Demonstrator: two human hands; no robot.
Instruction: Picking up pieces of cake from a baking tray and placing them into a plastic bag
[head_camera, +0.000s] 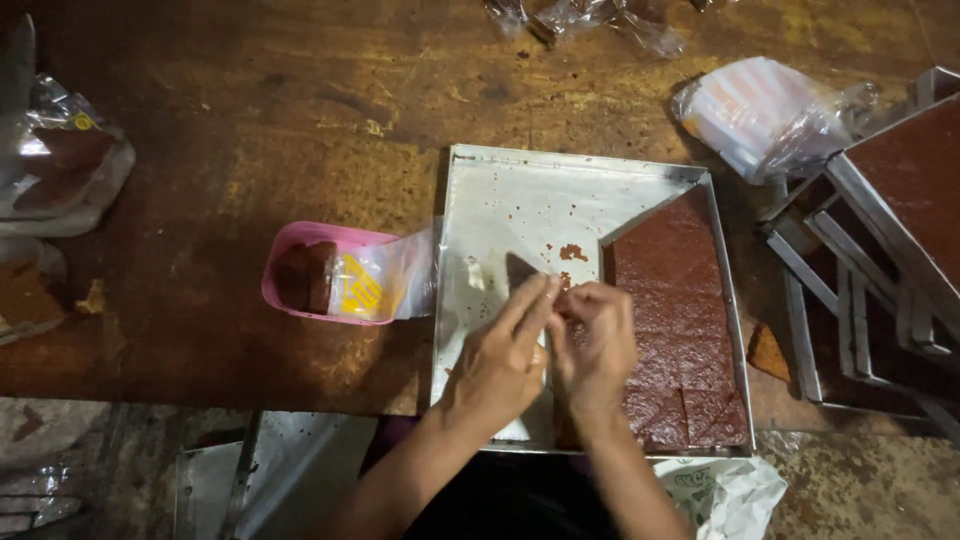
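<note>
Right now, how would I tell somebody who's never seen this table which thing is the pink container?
Start at the big square metal tray in the middle of the brown wooden table, the one partly filled with dark red-brown slab. Just off the tray's left edge sits the pink container, a clear bag with yellow print tucked in it. It is the only pink thing there.

Both hands hide the slab's (680, 300) near corner; right tray (900, 190) is cropped.

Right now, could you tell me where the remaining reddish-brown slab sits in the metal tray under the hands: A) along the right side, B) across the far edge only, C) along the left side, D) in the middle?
A: the reddish-brown slab fills the right side of the metal tray, whose left part is bare metal.
</note>
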